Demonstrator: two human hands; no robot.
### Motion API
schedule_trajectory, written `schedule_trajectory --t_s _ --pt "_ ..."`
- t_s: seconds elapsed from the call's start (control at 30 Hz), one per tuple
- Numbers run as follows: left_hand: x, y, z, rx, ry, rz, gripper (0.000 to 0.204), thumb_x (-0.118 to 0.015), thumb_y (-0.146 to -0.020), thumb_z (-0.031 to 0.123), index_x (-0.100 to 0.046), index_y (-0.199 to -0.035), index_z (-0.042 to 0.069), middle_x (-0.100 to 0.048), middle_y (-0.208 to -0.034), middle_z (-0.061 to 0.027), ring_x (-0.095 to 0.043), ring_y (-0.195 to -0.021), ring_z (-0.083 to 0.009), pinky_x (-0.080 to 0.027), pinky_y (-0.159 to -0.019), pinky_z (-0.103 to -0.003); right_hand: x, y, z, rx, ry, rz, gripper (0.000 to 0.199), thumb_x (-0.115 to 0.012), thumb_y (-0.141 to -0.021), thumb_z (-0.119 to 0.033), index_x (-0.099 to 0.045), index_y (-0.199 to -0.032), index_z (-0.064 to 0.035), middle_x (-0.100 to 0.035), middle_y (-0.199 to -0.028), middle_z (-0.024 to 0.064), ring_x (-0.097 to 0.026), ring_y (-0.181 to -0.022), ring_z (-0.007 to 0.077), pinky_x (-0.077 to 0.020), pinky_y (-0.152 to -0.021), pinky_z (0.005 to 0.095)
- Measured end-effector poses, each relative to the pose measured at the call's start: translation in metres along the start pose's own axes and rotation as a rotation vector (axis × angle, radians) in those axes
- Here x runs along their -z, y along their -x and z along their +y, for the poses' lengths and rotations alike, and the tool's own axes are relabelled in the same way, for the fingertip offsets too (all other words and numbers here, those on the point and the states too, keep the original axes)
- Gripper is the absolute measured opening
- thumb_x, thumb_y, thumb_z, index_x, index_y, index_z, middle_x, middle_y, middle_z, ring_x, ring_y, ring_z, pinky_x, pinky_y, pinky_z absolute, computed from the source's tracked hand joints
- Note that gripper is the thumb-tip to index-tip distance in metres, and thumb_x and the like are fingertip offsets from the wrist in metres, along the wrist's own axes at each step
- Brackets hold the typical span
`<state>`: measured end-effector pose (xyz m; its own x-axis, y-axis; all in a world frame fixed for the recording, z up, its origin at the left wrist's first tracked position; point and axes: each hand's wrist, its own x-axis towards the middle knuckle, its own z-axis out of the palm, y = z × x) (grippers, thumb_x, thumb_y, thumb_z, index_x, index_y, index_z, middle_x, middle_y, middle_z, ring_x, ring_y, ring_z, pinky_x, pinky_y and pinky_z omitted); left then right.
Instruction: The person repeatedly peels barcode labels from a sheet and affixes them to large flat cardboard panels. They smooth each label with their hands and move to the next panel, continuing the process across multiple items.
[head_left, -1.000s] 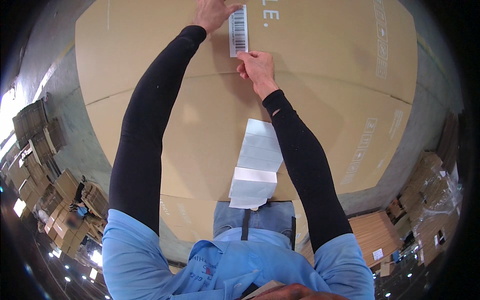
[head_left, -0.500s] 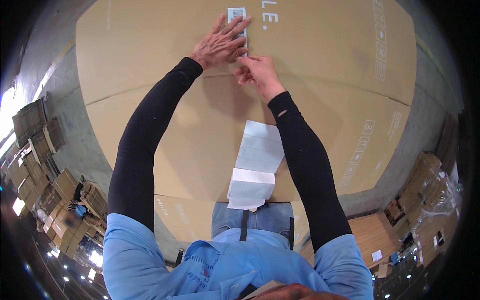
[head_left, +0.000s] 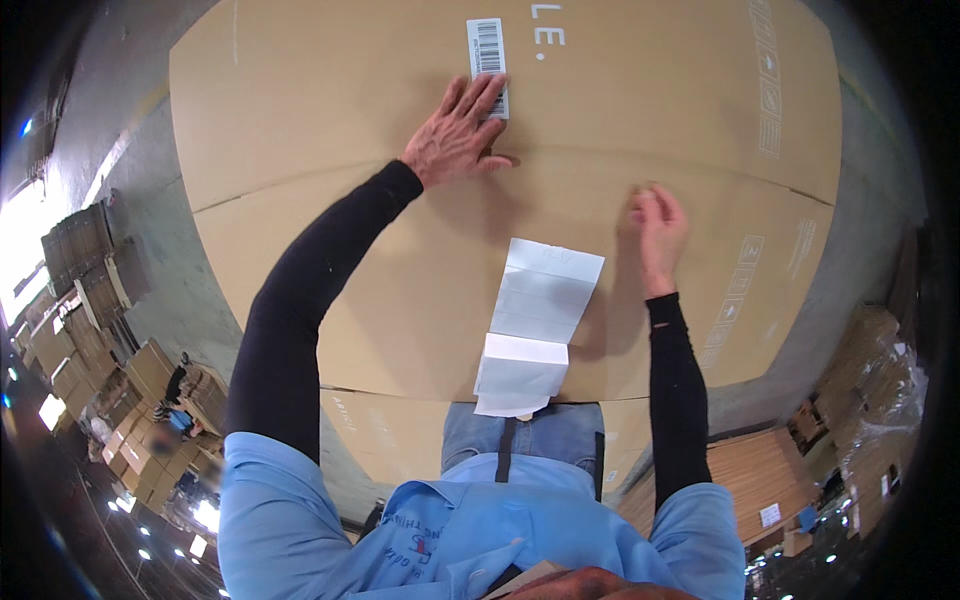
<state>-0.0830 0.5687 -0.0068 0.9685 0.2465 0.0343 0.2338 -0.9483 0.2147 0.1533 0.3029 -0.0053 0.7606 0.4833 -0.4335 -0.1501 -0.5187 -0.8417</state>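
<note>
A large brown cardboard box (head_left: 330,250) fills the middle of the view. On its far flap is a white barcode label (head_left: 487,42), stuck lengthwise away from me. My left hand (head_left: 455,142) lies over the label's near end, fingers stretched out and the thumb apart, with nothing in its grip. Off to the right, above the box's near part, my right hand (head_left: 660,230) has thumb and fingers pinched together; whatever may be between them is too small to make out. Between my arms a folded strip of white label sheets (head_left: 545,295) rests on the box near my waist.
Stacks of flattened and assembled cartons (head_left: 75,245) stand on the floor at the left. A person (head_left: 175,420) is among boxes at lower left. To the right is a plastic-wrapped stack (head_left: 865,400), with a brown panel-like stack (head_left: 765,480) nearer me.
My right hand has left the label and swung right and toward me, still pinched. My left hand has slid nearer along the label, uncovering its far part.
</note>
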Motion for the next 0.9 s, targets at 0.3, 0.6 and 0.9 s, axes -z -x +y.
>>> schedule_trajectory --t_s 0.3,0.6,0.9 --pt "0.005 0.009 0.008 -0.024 0.035 -0.080 0.066 -0.045 -0.097 0.065 -0.061 -0.109 0.002 -0.019 -0.161 -0.0275 -0.019 -0.150 -0.0433 -0.017 -0.121 -0.057 0.042 -0.027 0.046 0.669 0.752 0.401 0.024 -0.063 -0.093 -0.022 -0.067 -0.115 -0.0123 -0.064 -0.097 0.0090 -0.064 -0.087 0.0296 -0.0529 -0.074 0.0412" --pt "-0.014 -0.104 -0.060 0.171 -0.177 0.137 0.070 -0.045 -0.097 0.064 -0.060 -0.116 -0.001 -0.022 -0.159 -0.0297 -0.021 -0.147 -0.0461 -0.018 -0.118 -0.061 0.041 -0.028 0.045 0.651 0.738 0.394 0.022 -0.064 -0.092 -0.023 -0.067 -0.111 -0.0133 -0.064 -0.096 0.0063 -0.065 -0.086 0.0270 -0.0530 -0.073 0.0410" --pt "-0.032 -0.014 0.025 0.521 -0.050 0.129 0.069 -0.049 -0.097 0.062 -0.058 -0.118 -0.004 -0.013 -0.161 -0.0324 -0.012 -0.149 -0.0504 -0.012 -0.119 -0.064 0.039 -0.030 0.045 0.655 0.675 0.411 0.023 -0.064 -0.091 -0.023 -0.067 -0.111 -0.0127 -0.064 -0.095 0.0060 -0.065 -0.086 0.0268 -0.0527 -0.072 0.0419"
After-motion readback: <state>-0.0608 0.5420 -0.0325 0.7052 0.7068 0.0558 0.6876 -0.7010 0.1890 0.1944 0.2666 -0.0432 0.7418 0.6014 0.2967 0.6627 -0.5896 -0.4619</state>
